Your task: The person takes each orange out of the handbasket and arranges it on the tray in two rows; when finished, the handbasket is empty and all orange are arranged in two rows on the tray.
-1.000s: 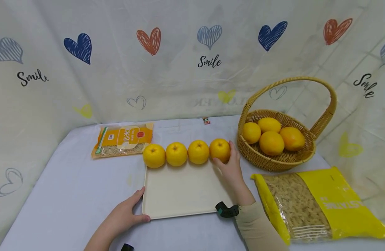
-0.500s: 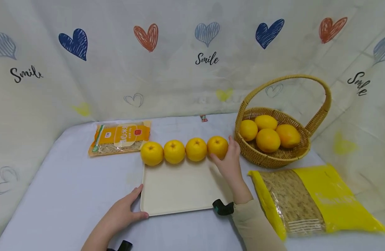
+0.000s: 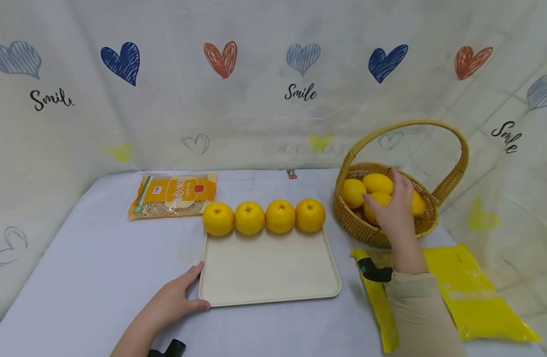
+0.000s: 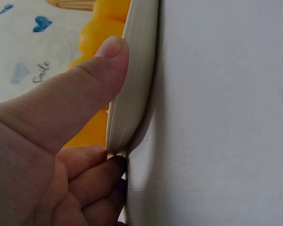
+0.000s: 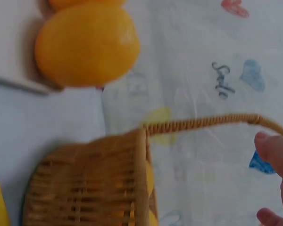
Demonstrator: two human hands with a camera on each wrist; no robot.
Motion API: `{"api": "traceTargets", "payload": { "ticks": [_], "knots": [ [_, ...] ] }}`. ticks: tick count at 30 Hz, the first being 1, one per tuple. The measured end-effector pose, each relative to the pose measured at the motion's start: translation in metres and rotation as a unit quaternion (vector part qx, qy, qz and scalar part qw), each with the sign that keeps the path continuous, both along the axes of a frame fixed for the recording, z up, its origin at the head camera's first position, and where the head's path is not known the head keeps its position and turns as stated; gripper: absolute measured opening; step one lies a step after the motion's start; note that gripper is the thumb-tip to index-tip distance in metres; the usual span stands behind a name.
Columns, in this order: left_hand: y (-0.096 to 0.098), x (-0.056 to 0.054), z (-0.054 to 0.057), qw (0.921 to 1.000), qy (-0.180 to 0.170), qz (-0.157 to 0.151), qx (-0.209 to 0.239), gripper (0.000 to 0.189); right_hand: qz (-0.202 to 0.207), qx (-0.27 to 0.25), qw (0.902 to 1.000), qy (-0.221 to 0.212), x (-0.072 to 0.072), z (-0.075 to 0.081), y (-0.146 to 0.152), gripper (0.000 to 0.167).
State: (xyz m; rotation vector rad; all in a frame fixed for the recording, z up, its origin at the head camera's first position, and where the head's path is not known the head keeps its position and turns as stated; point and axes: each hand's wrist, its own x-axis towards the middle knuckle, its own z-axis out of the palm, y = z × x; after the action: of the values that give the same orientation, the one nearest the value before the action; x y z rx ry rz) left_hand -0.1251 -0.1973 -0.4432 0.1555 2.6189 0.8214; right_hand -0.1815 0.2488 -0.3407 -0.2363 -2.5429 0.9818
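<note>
My left hand (image 3: pixel 175 300) holds the near left corner of a cream rectangular tray (image 3: pixel 269 270). In the left wrist view, its thumb (image 4: pixel 111 49) lies against the tray's side and the other fingers bend at the corner. Along the tray's far edge stands a row of several oranges (image 3: pixel 280 216), touching or nearly touching one another. My right hand (image 3: pixel 397 213), thumb and fingers spread, is over the wicker basket (image 3: pixel 360 232) at the right, above an orange (image 3: pixel 375 206) that it partly covers. Whether it touches that orange I cannot tell. More oranges lie in the basket.
An orange noodle packet (image 3: pixel 173 196) lies at the back left, beside the row. A yellow pasta bag (image 3: pixel 469 297) lies at the front right, partly under my right forearm. The basket's tall handle (image 3: pixel 461 158) arches overhead. A tiny red wrapper (image 3: pixel 292 174) sits near the back edge.
My right hand has left the rightmost orange of the row and moved right, over the basket. That orange stays in line. My left hand stays at the tray's corner.
</note>
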Motion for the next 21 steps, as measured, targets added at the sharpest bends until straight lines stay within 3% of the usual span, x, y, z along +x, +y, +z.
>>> {"api": "traceTargets", "payload": {
  "ticks": [5,11,21],
  "knots": [
    [-0.001,0.000,0.000,1.0000,-0.002,-0.002,0.000,0.106,0.017,0.034,0.9974,-0.061,-0.009,-0.010,0.037,0.083],
    [0.000,0.000,0.000,1.0000,-0.003,-0.003,0.002,0.107,0.048,0.072,0.9875,-0.132,-0.018,-0.026,0.055,0.085],
    [0.001,-0.001,0.001,1.0000,-0.008,-0.002,0.001,0.108,0.055,0.094,0.9821,-0.154,-0.023,-0.038,0.063,0.087]
  ]
}}
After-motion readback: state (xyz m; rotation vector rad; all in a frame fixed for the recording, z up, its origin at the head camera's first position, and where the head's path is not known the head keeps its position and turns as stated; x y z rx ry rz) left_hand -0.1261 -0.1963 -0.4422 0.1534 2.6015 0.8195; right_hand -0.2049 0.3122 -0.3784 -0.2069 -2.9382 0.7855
